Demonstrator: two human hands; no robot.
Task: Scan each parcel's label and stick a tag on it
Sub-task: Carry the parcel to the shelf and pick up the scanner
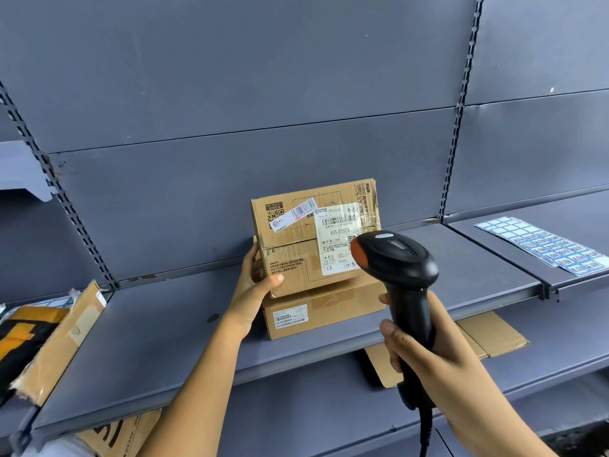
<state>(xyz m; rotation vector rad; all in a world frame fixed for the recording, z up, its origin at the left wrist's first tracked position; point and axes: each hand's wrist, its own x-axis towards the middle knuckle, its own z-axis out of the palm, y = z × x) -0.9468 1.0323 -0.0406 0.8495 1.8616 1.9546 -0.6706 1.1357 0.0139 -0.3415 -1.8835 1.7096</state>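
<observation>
— What do we lose sight of here?
— The scanner (398, 258) head covers the lower right corner of the white label (337, 239), and its cable runs off the bottom edge. Our left hand (255, 291) grips the upper parcel (296, 255) by its left edge, thumb on the front. The fingers behind it are hidden. We cannot read the label's small print.
— And our right hand (435, 361)?
— Curled round the scanner's handle.
— What do we count?
— Two parcels in the middle of the shelf (158, 331), the upper one tipped up on the lower parcel (329, 313). One scanner. One sheet of blue tags (543, 247) on the next shelf to the right. One open carton (59, 341) at left, cut off by the frame. Flattened cardboard (494, 334) lies half hidden beneath the shelf.
</observation>
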